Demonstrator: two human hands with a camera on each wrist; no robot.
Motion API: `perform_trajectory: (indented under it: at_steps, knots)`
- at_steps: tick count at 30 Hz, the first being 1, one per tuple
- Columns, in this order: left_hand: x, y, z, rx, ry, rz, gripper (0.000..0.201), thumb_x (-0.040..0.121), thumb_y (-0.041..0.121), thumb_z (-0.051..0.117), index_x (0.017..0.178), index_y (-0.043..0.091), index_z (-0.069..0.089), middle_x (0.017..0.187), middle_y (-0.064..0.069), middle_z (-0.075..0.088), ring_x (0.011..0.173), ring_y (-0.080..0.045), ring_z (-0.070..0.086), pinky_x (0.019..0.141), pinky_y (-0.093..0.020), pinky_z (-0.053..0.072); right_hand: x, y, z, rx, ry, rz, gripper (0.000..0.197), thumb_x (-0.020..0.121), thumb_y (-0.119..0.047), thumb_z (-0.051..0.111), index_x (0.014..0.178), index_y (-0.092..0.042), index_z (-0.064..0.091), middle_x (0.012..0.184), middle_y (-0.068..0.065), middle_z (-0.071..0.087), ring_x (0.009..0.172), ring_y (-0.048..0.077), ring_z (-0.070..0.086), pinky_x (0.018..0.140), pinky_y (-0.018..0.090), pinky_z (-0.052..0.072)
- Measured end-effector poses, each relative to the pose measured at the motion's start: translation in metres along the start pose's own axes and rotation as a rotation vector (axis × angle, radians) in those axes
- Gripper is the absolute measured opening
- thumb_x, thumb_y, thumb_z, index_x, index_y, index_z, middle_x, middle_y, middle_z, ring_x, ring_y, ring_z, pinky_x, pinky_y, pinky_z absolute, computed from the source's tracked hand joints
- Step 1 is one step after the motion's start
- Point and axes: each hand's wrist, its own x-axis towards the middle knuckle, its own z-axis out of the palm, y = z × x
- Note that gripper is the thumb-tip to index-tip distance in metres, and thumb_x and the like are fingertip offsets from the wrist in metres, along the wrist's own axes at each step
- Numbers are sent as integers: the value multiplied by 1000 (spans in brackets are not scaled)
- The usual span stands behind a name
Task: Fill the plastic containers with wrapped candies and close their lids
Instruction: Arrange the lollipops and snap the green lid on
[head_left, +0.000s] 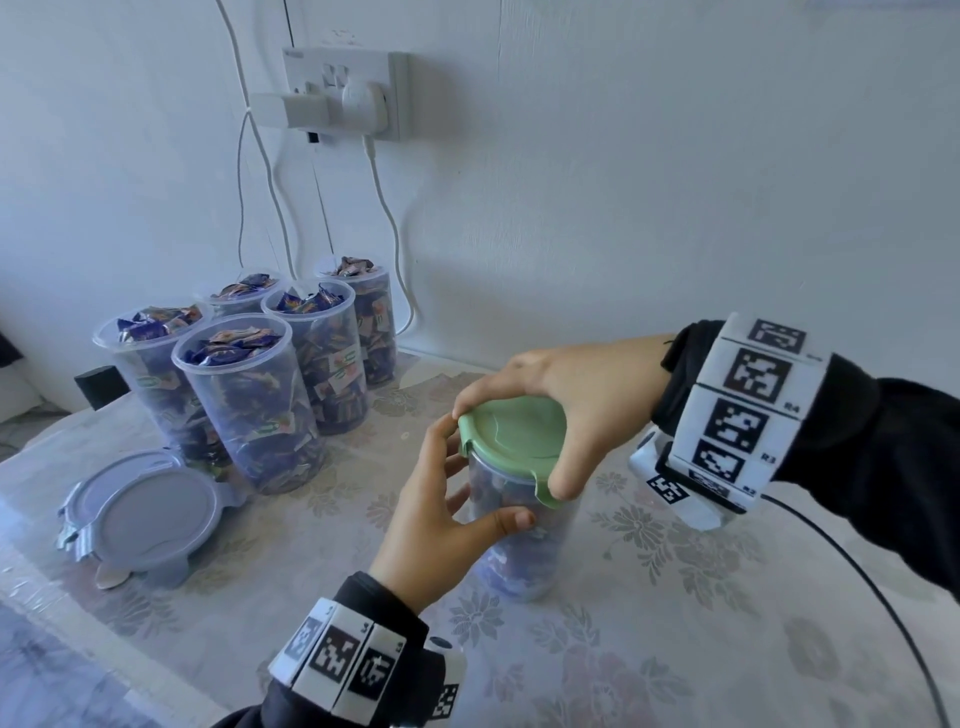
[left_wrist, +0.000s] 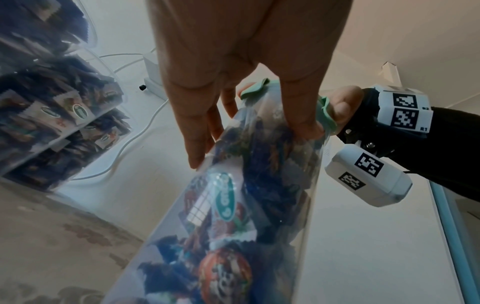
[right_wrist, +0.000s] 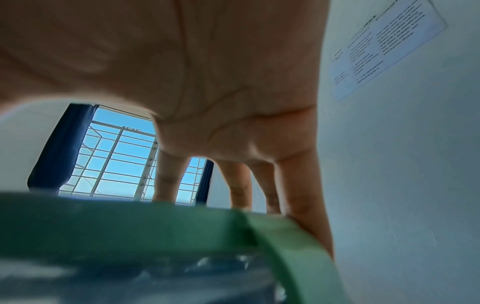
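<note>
A: Right, start at your fingers. What is each hand doing?

B: Your right hand (head_left: 566, 395) arches over the green lid (head_left: 511, 436). Its fingers curl over the far rim and the thumb presses a clip flap at the near right edge, so that hand is clamped on the lid. Your left hand (head_left: 441, 525) wraps the jar (head_left: 524, 545) just under the rim, thumb across the front wall, fingers round the far side, the fingertips up against the lid's left edge.

A: And where does the jar stand?

B: Upright on the surface (head_left: 675, 623), on the flowered cloth, near you and well apart from the others. It looks full of candies (left_wrist: 226, 205) right up to the lid.

A: How will it handle?

B: I would judge it fairly heavy for its size, packed as it is, so it should stay put under a downward push. The wall is clear, thin plastic, smooth and likely slippery, and may flex if you squeeze hard. Hold it high on the wall, as you do, and put the force on the lid flaps instead of the body. The lid looks stiffer; its flaps probably want a firm press each. I cannot tell whether the far flaps are down.

A: What lies further out?

B: Five open jars (head_left: 249, 400), heaped with candies, stand grouped at the far left, not yet lidded. Just in front of them lie grey lids (head_left: 156, 514), stacked. A wall socket (head_left: 345, 91) with trailing cables sits above.
</note>
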Motion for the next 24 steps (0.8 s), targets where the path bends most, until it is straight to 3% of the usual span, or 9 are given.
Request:
perform_trajectory:
  at_steps: [6,10,13,17,19,20,21,22,24]
  knots:
    - [-2,2,-2,7,-30,0,83,54,48,77,125,47,35,127,21,50,122,0,47,92,-18,46,-3,-5,7,-66,78,46,84,62,-47,76,126,-65,24,113,-7,44,94,11,52,80,34,51]
    - [-8,5,-3,34,-42,5,97,53,54,77,134,41,26,135,20,43,126,2,42,103,-33,40,-14,-14,12,-161,223,133,76,60,-76,63,126,-51,36,80,-14,48,72,4,49,61,25,40]
    - [-11,8,3,27,-19,36,104,42,64,81,129,39,28,129,22,45,120,4,46,97,-23,44,-20,-26,21,-296,344,226,74,61,-90,41,107,-33,50,65,-11,45,58,3,41,52,25,30]
    - [-9,11,12,10,-24,45,87,45,50,83,119,34,39,111,30,54,110,4,52,84,-12,47,-25,-32,21,-435,348,359,76,68,-89,23,85,-21,53,64,-5,47,57,11,41,51,27,25]
    - [-7,10,10,-4,-32,33,84,47,48,82,120,34,41,114,24,57,111,3,53,84,-13,48,-28,-22,14,-431,277,380,81,71,-87,18,101,-24,59,77,-3,57,72,16,53,59,29,32]
    - [-6,10,9,-8,-39,28,84,48,47,82,121,36,42,116,21,57,112,2,53,85,-15,49,-30,-15,10,-369,210,363,79,73,-85,21,119,-31,53,98,0,61,91,20,57,70,30,39]
    - [-5,10,8,-11,-47,22,84,48,47,82,121,37,42,117,19,57,112,1,53,86,-17,49,-31,-9,5,-258,128,312,72,75,-82,30,135,-42,39,127,1,53,116,22,51,88,33,40]
    - [-4,10,7,-15,-55,15,83,49,47,82,121,39,42,118,19,57,113,0,53,87,-20,49,-33,-7,1,-129,35,234,70,78,-75,43,140,-53,22,148,0,34,136,19,33,104,35,32]
    - [-3,11,6,-24,-72,4,82,50,45,82,121,42,42,119,22,57,114,-2,53,90,-25,49,-37,-5,-2,23,-119,101,85,77,-54,67,140,-60,10,157,-10,9,144,10,9,113,35,16]
